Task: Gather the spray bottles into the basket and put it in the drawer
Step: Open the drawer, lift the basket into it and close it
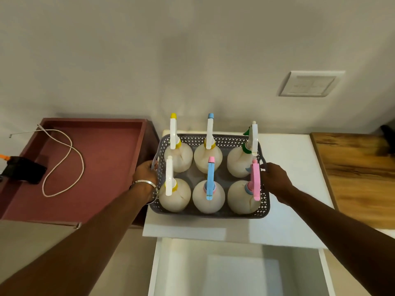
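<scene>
both hands [147, 169] [275, 178] grip the basket [210, 213] handles.

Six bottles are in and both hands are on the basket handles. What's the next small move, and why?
Probably lift the basket straight up and bring it toward the open drawer below. All six bottles stand upright inside it, the left hand and right hand each grip a side handle, and the basket sits on the white top. Keep it level so nothing tips.

No legible text, seemingly.
</scene>
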### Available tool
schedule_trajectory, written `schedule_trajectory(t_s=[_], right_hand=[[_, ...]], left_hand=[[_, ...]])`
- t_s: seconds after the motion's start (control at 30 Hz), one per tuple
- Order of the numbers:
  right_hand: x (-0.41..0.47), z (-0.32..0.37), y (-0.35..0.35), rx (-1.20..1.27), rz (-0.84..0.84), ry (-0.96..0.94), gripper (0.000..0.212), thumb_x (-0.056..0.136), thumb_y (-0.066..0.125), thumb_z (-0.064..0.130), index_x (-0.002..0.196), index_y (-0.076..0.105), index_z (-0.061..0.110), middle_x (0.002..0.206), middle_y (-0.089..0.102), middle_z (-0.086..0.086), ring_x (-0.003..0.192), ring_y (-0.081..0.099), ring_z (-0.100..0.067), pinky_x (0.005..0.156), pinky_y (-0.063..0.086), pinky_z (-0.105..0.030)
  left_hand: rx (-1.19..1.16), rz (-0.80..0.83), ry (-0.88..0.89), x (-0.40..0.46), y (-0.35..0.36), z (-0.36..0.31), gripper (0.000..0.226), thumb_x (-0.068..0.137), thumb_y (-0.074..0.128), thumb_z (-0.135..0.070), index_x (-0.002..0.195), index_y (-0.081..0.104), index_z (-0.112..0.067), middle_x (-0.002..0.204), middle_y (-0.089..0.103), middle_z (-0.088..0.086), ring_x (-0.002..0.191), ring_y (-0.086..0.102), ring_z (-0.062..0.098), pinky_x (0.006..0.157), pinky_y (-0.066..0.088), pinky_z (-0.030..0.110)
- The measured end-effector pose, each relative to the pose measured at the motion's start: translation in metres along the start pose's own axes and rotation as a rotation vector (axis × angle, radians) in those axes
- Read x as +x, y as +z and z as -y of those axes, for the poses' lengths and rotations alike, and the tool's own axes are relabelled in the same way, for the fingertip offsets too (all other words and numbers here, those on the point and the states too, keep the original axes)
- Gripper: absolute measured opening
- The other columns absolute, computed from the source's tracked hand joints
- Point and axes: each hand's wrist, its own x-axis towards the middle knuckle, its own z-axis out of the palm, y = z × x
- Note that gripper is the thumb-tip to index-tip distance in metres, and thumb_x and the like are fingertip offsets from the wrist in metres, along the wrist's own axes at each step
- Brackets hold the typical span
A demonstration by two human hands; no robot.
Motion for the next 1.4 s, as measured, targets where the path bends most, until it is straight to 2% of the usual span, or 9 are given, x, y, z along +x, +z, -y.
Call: schedule_trajectory(t_s=[0.13, 0.27, 0.43, 0.57, 0.7, 0.83, 0.9, 1.23, 1.4], right_hand=[[-0.033, -0.025, -0.009, -0.002, 0.006, -0.004, 0.035, 0.093, 0.059, 0.023, 0.125, 0.059, 0.009, 0.122, 0.064, -0.014, 0.105, 0.066, -0.030, 0.089, 0.057, -0.048], [-0.067, -0.054, -0.023, -0.030, 0.010, -0.024, 0.037, 0.093, 0.060, 0.024, 0.126, 0.058, 0.008, 0.123, 0.064, -0.013, 0.107, 0.065, -0.030, 0.091, 0.056, -0.047], [-0.111, -0.094, -0.032, -0.023, 0.035, -0.032, 0.038, 0.090, 0.063, 0.030, 0.122, 0.061, 0.008, 0.119, 0.066, -0.013, 0.105, 0.065, -0.032, 0.090, 0.056, -0.049], [-0.144, -0.125, -0.036, 0.007, 0.040, -0.037, 0.039, 0.089, 0.066, 0.031, 0.120, 0.061, 0.007, 0.117, 0.066, -0.013, 0.105, 0.065, -0.032, 0.091, 0.055, -0.051], [-0.173, -0.152, -0.036, 0.038, 0.037, -0.052, 0.033, 0.091, 0.064, 0.029, 0.117, 0.062, 0.007, 0.107, 0.069, -0.012, 0.096, 0.068, -0.030, 0.085, 0.058, -0.052], [-0.203, -0.180, -0.036, 0.052, 0.075, -0.087, 0.026, 0.088, 0.070, 0.033, 0.102, 0.068, 0.012, 0.093, 0.073, -0.006, 0.086, 0.070, -0.025, 0.080, 0.060, -0.048], [-0.216, -0.194, -0.034, 0.063, 0.082, -0.077, 0.019, 0.090, 0.068, 0.031, 0.096, 0.067, 0.013, 0.088, 0.072, -0.004, 0.082, 0.070, -0.022, 0.078, 0.060, -0.046], [-0.237, -0.262, 0.001, 0.077, 0.083, -0.023, 0.015, 0.095, 0.059, 0.028, 0.105, 0.064, 0.016, 0.091, 0.068, 0.002, 0.080, 0.064, -0.011, 0.060, 0.046, -0.024], [-0.222, -0.294, 0.024, 0.052, 0.059, 0.024, 0.019, 0.096, 0.056, 0.029, 0.107, 0.064, 0.016, 0.093, 0.069, -0.001, 0.085, 0.065, -0.020, 0.074, 0.054, -0.036]], left_hand=[[0.025, 0.001, -0.024, -0.039, -0.003, 0.023, 0.020, 0.088, 0.052, 0.001, 0.085, 0.064, -0.015, 0.087, 0.065, 0.012, 0.094, 0.063, 0.039, 0.091, 0.053, 0.047], [0.052, 0.015, -0.050, -0.075, -0.004, 0.048, 0.017, 0.089, 0.056, -0.005, 0.101, 0.067, -0.009, 0.101, 0.067, 0.016, 0.100, 0.063, 0.037, 0.095, 0.051, 0.045], [0.015, 0.049, -0.071, -0.124, -0.009, 0.076, 0.022, 0.086, 0.055, 0.000, 0.078, 0.065, -0.018, 0.085, 0.066, 0.008, 0.087, 0.063, 0.031, 0.088, 0.054, 0.043], [-0.007, 0.082, -0.084, -0.161, -0.013, 0.098, 0.019, 0.084, 0.055, 0.003, 0.083, 0.066, -0.012, 0.080, 0.066, 0.006, 0.081, 0.062, 0.028, 0.086, 0.053, 0.044], [-0.024, 0.101, -0.093, -0.199, -0.017, 0.123, 0.025, 0.083, 0.059, 0.001, 0.074, 0.065, -0.022, 0.074, 0.066, 0.003, 0.076, 0.062, 0.026, 0.081, 0.053, 0.044], [0.000, 0.104, -0.125, -0.231, -0.023, 0.146, 0.022, 0.081, 0.063, -0.002, 0.076, 0.065, -0.023, 0.074, 0.067, 0.002, 0.075, 0.063, 0.025, 0.078, 0.052, 0.042], [-0.007, 0.099, -0.151, -0.246, -0.024, 0.156, 0.022, 0.081, 0.063, -0.002, 0.078, 0.064, -0.023, 0.076, 0.067, 0.001, 0.078, 0.063, 0.027, 0.080, 0.052, 0.042], [0.026, 0.121, -0.196, -0.267, -0.007, 0.217, 0.025, 0.084, 0.063, -0.002, 0.080, 0.061, -0.026, 0.088, 0.067, 0.005, 0.088, 0.063, 0.027, 0.090, 0.051, 0.042], [0.040, 0.135, -0.271, -0.259, 0.010, 0.258, 0.017, 0.083, 0.065, -0.008, 0.081, 0.062, -0.025, 0.088, 0.069, 0.007, 0.095, 0.065, 0.036, 0.092, 0.052, 0.052]])
